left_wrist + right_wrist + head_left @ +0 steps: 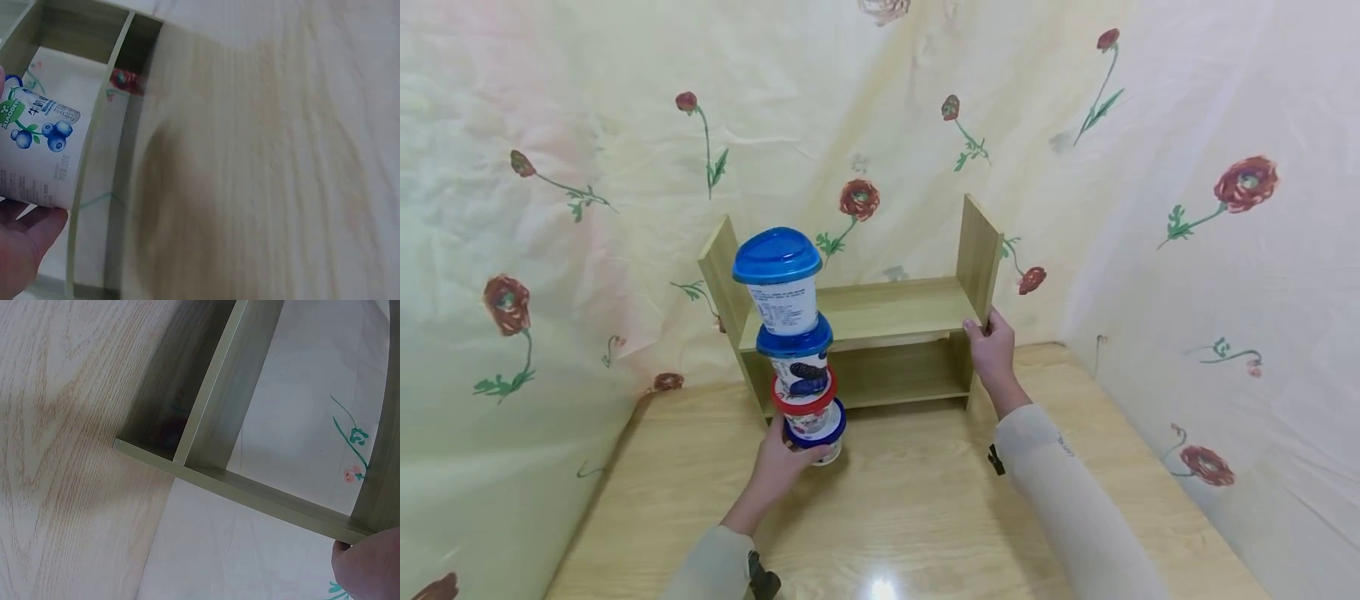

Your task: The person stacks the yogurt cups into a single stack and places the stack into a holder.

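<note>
My left hand (782, 462) grips the lower end of a leaning stack of yogurt-style tubs in front of the shelf's left part. Topmost is a larger white tub (786, 307) with a domed blue lid. Under it come a berry-printed tub (801, 371) with a blue lid, a red-lidded tub (805, 402), and a tub with a dark blue lid (837, 425). Blueberries show on a white tub (47, 140) in the left wrist view. At the right, my right hand (995, 354) holds the side panel of a small wooden shelf (887, 310), thumb at its front edge.
The shelf has an upper board between raised side panels (981, 250) and a lower board (898, 385) beneath. It stands on a light wood-grain table (910, 500). Flower-printed cloth (820, 83) hangs behind and at both sides.
</note>
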The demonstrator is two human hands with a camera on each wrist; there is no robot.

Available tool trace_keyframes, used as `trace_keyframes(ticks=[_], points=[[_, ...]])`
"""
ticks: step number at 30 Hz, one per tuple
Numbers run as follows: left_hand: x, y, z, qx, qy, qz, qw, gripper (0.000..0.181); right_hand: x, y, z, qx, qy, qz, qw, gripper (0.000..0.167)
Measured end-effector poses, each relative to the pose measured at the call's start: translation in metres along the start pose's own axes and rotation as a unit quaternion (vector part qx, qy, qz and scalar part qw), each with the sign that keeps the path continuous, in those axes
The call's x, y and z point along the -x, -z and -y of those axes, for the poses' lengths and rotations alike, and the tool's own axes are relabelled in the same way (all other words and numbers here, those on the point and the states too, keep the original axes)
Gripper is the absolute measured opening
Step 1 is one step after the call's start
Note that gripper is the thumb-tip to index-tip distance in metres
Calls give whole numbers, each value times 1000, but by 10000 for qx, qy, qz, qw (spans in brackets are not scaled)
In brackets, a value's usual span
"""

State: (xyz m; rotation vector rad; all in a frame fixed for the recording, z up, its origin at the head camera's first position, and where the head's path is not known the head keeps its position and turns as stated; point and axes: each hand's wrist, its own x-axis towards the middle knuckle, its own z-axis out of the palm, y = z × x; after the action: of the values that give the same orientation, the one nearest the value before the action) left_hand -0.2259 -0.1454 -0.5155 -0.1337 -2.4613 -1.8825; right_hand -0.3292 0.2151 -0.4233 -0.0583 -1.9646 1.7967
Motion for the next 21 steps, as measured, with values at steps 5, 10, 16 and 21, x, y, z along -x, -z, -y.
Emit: trace_keyframes(ticks=[5,10,16,21], points=[[-9,-13,-17,23,-164,14,9999,97,-1,-2,2,94,18,-30,9999,40],[-17,-25,-30,-102,-252,124,9996,97,0,0,0,191,67,-67,9998,40],[-27,-34,-47,-186,-297,105,9993,99,-1,4,-3,229,168,12,9996,40],[-35,-34,-64,-224,-314,33,9993,101,-1,3,0,202,79,110,9997,42]])
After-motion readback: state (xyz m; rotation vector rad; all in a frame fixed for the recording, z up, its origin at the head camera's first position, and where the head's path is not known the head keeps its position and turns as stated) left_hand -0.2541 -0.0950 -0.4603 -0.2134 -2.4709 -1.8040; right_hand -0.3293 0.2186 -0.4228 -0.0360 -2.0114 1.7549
